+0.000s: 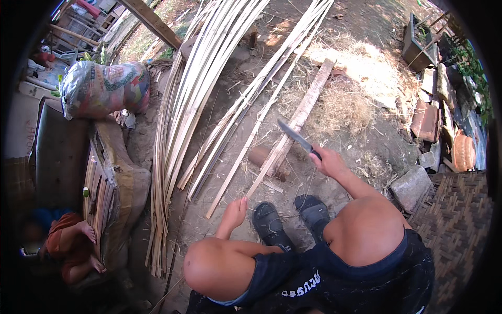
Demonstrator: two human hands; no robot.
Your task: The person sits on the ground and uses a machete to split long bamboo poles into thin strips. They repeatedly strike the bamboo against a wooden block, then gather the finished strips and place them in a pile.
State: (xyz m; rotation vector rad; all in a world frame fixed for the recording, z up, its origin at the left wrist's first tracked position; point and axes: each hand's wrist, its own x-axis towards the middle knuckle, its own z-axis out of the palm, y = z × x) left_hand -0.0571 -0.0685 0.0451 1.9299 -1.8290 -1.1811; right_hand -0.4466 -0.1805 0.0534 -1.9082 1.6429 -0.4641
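Observation:
My right hand (330,163) is closed round the black handle of a knife (296,136). Its blade points up and left, over a long narrow wooden board (309,99). Between the fingers of my left hand (235,210) is the near end of a thin bamboo strip (258,181), which runs up alongside the board and under the knife. The board's near end rests on a short round log (260,155). Whether the blade touches the strip, I cannot tell.
Long pale bamboo strips (184,110) lie in bundles on the left. Fine shavings (348,107) cover the ground beyond the board. A stuffed sack (107,88) stands far left, above another person's bare feet (88,232). At right are a stone block (411,187) and a woven mat (454,225).

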